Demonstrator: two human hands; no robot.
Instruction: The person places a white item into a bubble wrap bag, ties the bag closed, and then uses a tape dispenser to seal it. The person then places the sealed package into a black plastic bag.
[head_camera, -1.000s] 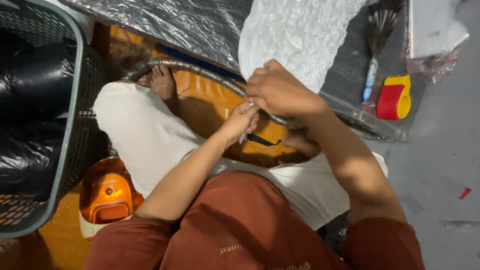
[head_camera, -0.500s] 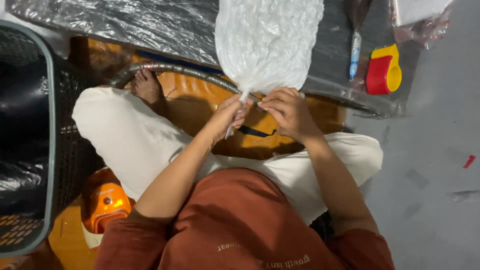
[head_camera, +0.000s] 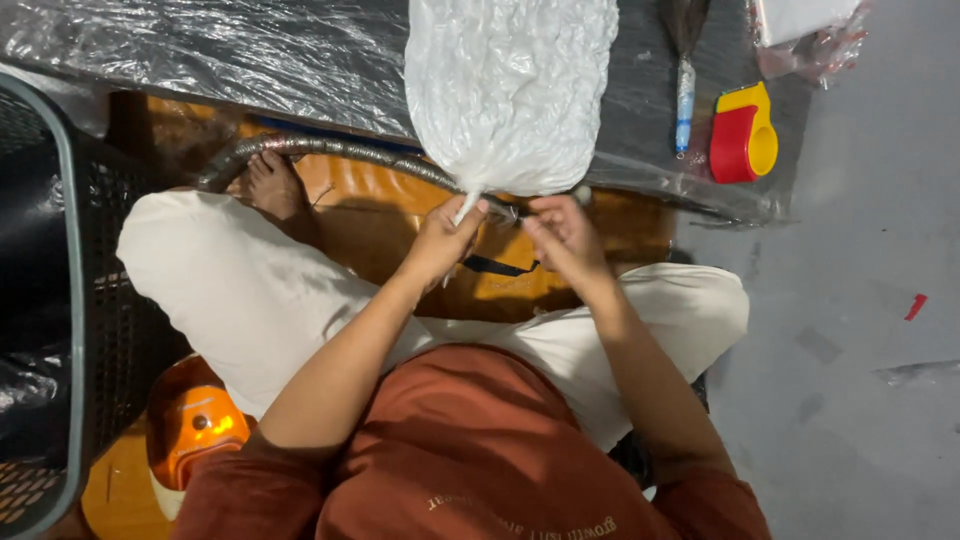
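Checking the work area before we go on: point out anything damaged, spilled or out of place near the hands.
Nothing looks spilled or broken. The left hand pinches the twisted neck of the white plastic bag, the right hand beside it. The one untidy thing: a grey corrugated hose snakes across the orange floor under the bag.

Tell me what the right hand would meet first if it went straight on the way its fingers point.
Probably the left hand: the right hand points left at the bag neck pinched between them.
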